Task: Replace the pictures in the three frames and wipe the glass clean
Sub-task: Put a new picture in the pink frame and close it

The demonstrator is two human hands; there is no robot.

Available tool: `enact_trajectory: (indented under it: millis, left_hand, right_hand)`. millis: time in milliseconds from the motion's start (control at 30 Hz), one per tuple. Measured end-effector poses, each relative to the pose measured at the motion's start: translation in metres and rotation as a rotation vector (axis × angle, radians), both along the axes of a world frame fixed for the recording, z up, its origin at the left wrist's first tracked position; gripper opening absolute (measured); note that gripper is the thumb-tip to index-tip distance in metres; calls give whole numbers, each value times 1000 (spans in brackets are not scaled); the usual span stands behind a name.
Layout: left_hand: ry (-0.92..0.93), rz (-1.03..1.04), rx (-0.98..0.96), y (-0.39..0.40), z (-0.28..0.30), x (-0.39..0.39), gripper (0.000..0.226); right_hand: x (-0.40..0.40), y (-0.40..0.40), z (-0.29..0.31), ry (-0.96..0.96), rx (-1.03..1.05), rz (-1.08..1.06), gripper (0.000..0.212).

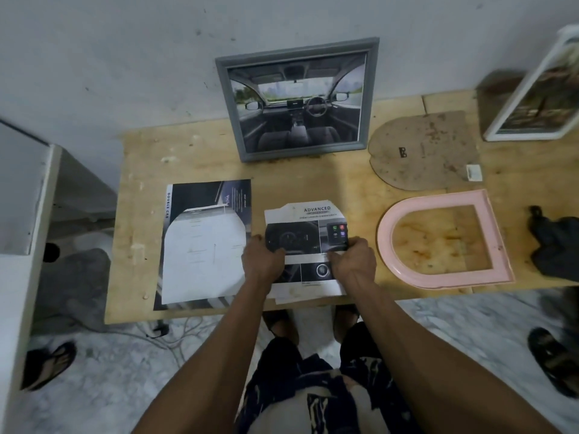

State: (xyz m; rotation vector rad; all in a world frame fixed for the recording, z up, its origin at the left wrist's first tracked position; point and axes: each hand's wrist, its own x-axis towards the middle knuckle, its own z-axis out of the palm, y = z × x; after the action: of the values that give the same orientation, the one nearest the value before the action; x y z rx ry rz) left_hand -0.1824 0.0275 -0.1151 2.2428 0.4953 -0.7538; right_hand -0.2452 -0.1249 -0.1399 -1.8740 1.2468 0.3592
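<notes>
A printed car picture (305,223) with trimmed top corners lies on the wooden table (344,180) near the front edge. My left hand (261,258) grips its left side and my right hand (352,260) grips its right side, fingers curled over the paper. To the right lies an arch-shaped pink frame (383,242), with bare table showing through it. Its brown backing board (423,148) lies behind it. A grey frame (300,100) holding a car-interior picture leans on the wall. A white frame (532,92) leans at the far right.
A large brochure sheet with an arch shape cut out (203,242) lies at the left of the table. A dark cloth (556,245) sits at the right edge. A small white tag (473,173) lies by the backing board. A white cabinet (22,195) stands at the left.
</notes>
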Motion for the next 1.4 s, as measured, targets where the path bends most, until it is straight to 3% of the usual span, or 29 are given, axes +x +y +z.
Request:
enact_trajectory:
  millis: [200, 400, 533, 667, 800, 867, 967, 1067, 1233, 1400]
  left_hand:
    - [-60, 121, 8, -20, 3, 1, 43]
    - [-182, 313, 13, -37, 15, -9, 7]
    - [-264, 434, -62, -39, 25, -17, 5]
    - [-252, 718, -319, -39, 39, -27, 16]
    - [-238, 884, -548, -54, 53, -37, 21]
    - [-209, 860, -617, -63, 58, -45, 20]
    - [-154, 785, -650, -75, 55, -67, 15]
    - [-68, 814, -743, -83, 49, -94, 21]
    - [26, 682, -762, -79, 32, -131, 25]
    - [11, 429, -552, -97, 35, -143, 31]
  right_hand:
    - [-4, -20, 6, -45, 39, 11, 43]
    - [0, -40, 15, -126, 219, 98, 26]
    - [7, -60, 29, -216, 269, 141, 24]
    - [-2, -81, 41, -307, 256, 49, 46]
    - [-19, -89, 41, -395, 438, -244, 93]
    - [-28, -85, 46, -402, 524, -324, 97]
    - [-49, -74, 62, -420, 512, -303, 56]
    - [-72, -75, 68, -442, 348, -274, 37]
    - [-124, -102, 65, -405, 404, -228, 37]
    - [-160, -143, 70, -336, 413, -230, 40]
